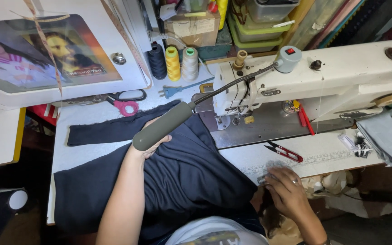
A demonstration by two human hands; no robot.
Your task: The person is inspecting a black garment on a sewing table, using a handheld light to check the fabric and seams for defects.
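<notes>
Left of the sewing machine (323,77), dark navy fabric (178,172) lay spread across the table (64,154), and the left hand (153,138) pressed flat on it, fingers loose, gripping nothing, partly hidden under the gooseneck lamp (164,126). Behind it stood 3 thread cones (173,63). In front of the machine bed sat red thread snips (286,153), and the right hand (286,190) curled at the table edge; whether it pinched anything, I couldn't tell. Best practice here: keep that cloth smooth, edges flat.
</notes>
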